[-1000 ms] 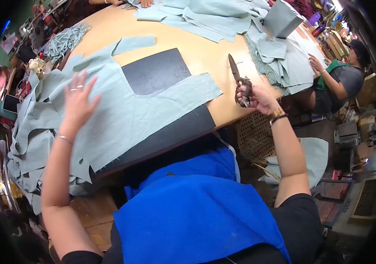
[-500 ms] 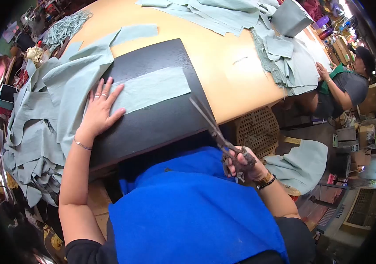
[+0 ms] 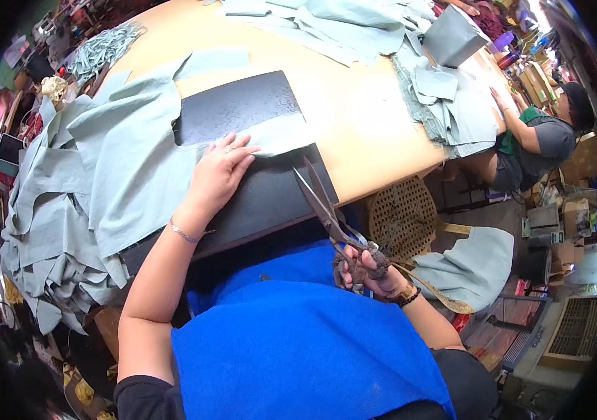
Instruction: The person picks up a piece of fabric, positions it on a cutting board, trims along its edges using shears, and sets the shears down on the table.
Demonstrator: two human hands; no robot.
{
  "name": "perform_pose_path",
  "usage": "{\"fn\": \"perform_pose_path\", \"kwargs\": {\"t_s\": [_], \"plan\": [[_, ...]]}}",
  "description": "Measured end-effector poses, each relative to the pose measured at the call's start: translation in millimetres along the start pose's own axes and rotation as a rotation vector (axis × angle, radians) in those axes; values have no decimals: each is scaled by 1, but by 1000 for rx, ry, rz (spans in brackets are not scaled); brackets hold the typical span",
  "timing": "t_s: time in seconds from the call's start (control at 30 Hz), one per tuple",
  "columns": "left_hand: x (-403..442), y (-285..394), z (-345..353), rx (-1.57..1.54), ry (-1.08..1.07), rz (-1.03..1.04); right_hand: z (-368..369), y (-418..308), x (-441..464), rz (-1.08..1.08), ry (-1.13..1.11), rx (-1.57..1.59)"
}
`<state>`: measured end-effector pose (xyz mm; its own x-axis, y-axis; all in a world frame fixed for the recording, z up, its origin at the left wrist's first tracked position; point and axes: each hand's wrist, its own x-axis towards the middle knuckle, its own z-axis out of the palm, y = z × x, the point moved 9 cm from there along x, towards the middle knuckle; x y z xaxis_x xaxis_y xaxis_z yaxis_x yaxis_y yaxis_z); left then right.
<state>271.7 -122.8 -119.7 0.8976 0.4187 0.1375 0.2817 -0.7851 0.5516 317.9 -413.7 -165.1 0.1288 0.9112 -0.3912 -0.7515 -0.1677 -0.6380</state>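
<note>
Pale green-grey cloth (image 3: 137, 154) covers the left of the table, and a strip of it (image 3: 277, 135) lies across a black board (image 3: 242, 105). My left hand (image 3: 227, 166) rests on this strip near the board's middle, fingers extended and palm down. Large dark scissors (image 3: 323, 206) are in my right hand (image 3: 375, 274), just off the table's front edge. Their blades are parted, tips over the board close to the strip's right end. The handles look wrapped in dark material.
More cloth (image 3: 340, 28) and a grey box (image 3: 454, 36) lie at the back. A person (image 3: 546, 140) sits at the table's right side. A woven chair (image 3: 403, 217) stands by the front edge, with cloth (image 3: 470, 269) near it. Thin strips (image 3: 106, 49) are heaped at back left.
My left hand has moved right along the cloth. From over the table, my right hand has come back toward me with the scissors, whose blades have opened. The cloth on the board has shifted.
</note>
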Motion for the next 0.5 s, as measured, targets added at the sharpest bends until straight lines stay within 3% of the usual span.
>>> {"fn": "perform_pose_path", "kwargs": {"t_s": [0.17,0.5], "plan": [[-28,16,-1,141,-116,120,-1,9,19,-22,-81,0],[-52,19,-13,217,-145,143,-2,-11,24,-121,57,-212]]}}
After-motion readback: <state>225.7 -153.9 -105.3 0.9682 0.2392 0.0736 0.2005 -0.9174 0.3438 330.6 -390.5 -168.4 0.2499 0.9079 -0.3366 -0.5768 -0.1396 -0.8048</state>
